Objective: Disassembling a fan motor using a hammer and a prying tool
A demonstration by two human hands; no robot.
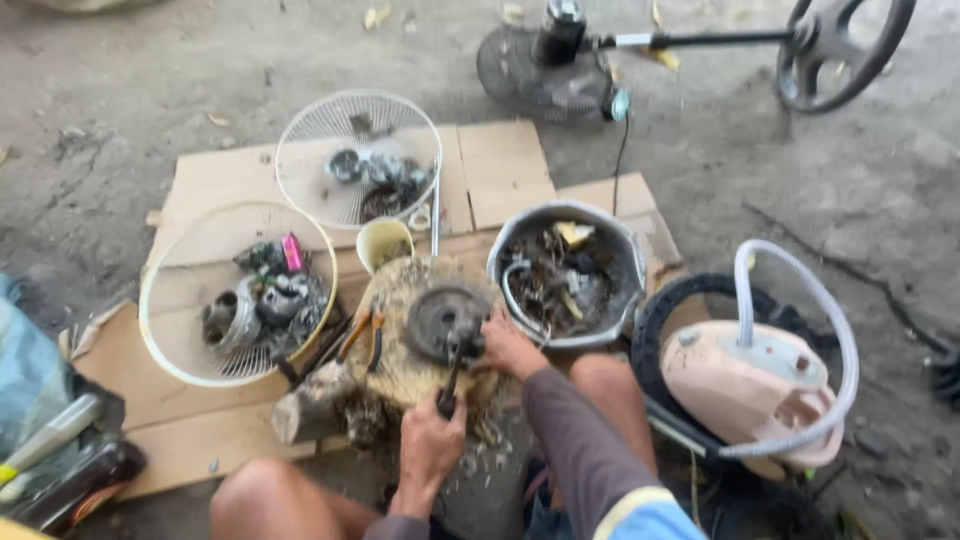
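The person sits low on the ground and is in the middle of taking apart a dark round motor part (446, 320) that lies on a wood stump (405, 350). The left hand (430, 447) is closed around the handle of a dark tool (450, 385), whose tip reaches up to the part. The right hand (508, 347) presses on the part's right edge; whether its fingers grip it I cannot tell. I think the next move needs a steady push, with the part kept from turning
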